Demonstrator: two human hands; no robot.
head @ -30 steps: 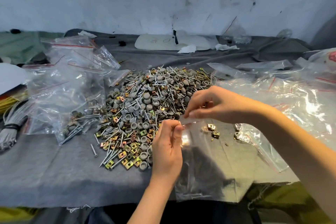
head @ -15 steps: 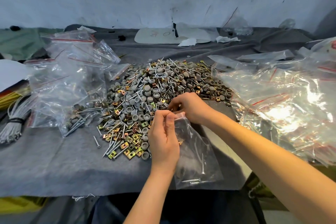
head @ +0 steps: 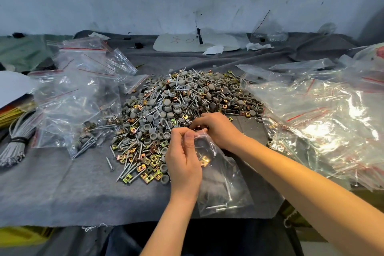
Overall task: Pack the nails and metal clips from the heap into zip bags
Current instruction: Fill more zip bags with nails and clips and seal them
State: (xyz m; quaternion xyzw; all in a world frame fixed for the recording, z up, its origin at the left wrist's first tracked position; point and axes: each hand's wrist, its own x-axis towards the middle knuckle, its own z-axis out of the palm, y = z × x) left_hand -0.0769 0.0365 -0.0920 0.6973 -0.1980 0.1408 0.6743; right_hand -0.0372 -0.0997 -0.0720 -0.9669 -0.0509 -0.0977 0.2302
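A heap of silver nails, grey caps and gold-coloured metal clips covers the middle of the grey cloth. My left hand pinches the top edge of a clear zip bag that hangs down toward me; a few nails and clips lie inside it. My right hand sits at the bag's mouth by the heap's near edge, its fingers curled. Whether it holds a piece is hidden.
Filled and empty zip bags with red seal lines pile up at the left. A larger pile of clear bags spreads at the right. A bundle of grey ties lies at the far left. A white pad sits by the wall.
My right hand came from the table at the right over to the heap's near edge at the bag mouth. The bag now hangs lower in my left hand.
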